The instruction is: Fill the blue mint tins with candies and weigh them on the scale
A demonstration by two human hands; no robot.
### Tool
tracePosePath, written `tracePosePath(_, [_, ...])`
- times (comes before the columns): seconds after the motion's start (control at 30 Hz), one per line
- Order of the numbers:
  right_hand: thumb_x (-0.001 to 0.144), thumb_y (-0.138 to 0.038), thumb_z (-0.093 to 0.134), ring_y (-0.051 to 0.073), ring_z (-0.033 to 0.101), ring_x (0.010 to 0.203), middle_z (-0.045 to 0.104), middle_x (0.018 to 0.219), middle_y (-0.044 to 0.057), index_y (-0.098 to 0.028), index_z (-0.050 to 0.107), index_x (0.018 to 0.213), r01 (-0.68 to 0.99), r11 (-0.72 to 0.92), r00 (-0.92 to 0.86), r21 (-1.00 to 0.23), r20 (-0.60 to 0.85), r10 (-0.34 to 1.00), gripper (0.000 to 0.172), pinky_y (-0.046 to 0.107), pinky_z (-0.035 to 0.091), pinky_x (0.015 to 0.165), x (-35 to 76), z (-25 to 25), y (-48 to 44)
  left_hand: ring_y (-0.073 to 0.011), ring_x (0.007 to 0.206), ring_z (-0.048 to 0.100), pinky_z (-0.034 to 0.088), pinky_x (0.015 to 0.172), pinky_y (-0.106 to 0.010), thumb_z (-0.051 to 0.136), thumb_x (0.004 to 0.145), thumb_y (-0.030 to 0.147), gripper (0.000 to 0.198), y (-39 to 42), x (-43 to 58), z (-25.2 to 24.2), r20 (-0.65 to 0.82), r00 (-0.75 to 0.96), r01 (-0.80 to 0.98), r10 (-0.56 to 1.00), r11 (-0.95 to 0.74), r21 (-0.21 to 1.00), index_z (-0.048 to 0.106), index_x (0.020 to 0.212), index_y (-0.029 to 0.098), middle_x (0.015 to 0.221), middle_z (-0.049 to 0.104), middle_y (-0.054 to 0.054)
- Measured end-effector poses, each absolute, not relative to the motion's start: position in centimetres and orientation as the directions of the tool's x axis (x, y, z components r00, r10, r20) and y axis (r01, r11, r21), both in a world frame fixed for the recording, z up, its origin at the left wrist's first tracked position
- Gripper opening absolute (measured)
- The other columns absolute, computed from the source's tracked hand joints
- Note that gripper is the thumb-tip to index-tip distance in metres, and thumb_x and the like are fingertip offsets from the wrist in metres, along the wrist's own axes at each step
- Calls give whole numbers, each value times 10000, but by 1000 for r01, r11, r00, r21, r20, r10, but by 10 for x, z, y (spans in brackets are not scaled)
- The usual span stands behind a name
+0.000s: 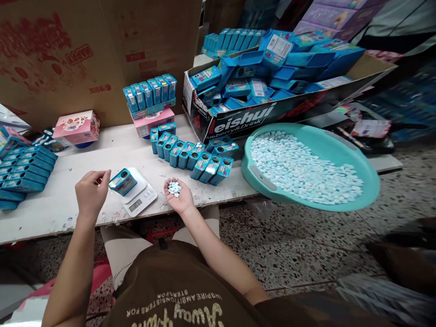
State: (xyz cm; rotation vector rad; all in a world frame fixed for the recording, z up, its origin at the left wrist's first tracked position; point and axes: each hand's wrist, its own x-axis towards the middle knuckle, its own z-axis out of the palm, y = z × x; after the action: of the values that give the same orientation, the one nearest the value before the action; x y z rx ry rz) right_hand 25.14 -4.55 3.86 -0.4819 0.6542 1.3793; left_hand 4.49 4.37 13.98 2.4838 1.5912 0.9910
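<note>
Worktable bearing a scale, speckled floor, cardboard behind

Pale bench over a speckled floor

In front of me the white bench top runs across from left to right, its front edge thin and scuffed. Along its back a big brown carton, printed in red, rises like a wall. Below, I see a stone-chip floor, pale with dark flecks and crossed by thin seams. Pink plastic shows beside my legs. Light falls evenly on my bench top, while the floor's lower right corner sinks into shadow.
</note>
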Motion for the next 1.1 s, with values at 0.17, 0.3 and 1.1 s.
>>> tracePosePath(0.17, [919,-179,384,95,609,599,613,598,22,-137,560,654,-988,152,99,17,-685,721,322,213,560,598,256,38,-49,-107,583,521,422,613,-247,579,803,387,233,25,25,136,492,171,801,853,-412,434,669,728,185,670,634,-2])
tracePosePath(0.3, [929,-181,364,93,609,593,614,590,18,-139,551,642,-990,140,113,-17,-689,716,345,209,556,591,257,39,-50,-109,599,528,432,636,-251,589,799,374,207,16,18,137,482,164,794,861,-405,454,667,734,193,685,635,3])
tracePosePath(1.1, [902,-188,382,92,599,596,609,621,20,-147,543,686,-999,-32,-50,41,-588,807,273,162,519,587,226,38,-47,-199,851,569,456,766,-339,542,848,284,136,-32,121,67,261,697,557,668,-733,390,619,908,191,879,636,-63])
